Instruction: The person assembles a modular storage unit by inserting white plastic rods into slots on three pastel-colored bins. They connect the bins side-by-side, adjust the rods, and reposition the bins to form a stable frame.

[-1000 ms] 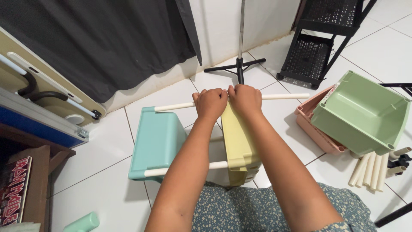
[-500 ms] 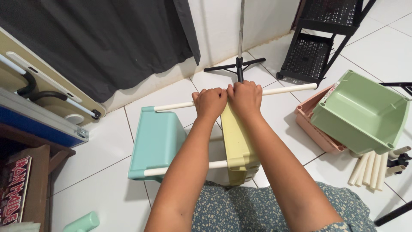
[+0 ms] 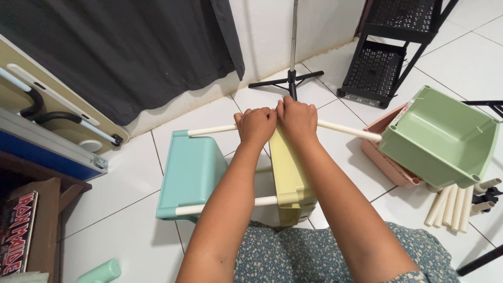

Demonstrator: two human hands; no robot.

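both hands close side by side, knuckles touching, on the top edge of a yellow bin (image 3: 290, 175) standing on its side on the tiled floor (image 3: 120, 230): the left hand (image 3: 256, 126) and the right hand (image 3: 296, 119) are fists over the point where a white rod (image 3: 343, 129) passes the bin's upper corner. the rod's long axis runs left to right across the view, from a teal bin (image 3: 191, 173) on the left, under the hands, and on to the right toward a green bin (image 3: 440, 136). a second white rod (image 3: 225, 205) lies parallel, nearer the person, joining the teal and yellow bins lower down. the yellow bin sits directly below and ahead of both hands, neither hand clearly nearer. the green bin rests tilted on a pink bin (image 3: 385, 157), with loose white rods (image 3: 453, 204) on the tiles just beside it. behind stand a black tripod (image 3: 291, 78), a black rack (image 3: 390, 52) and a dark curtain (image 3: 120, 47) against a white wall.
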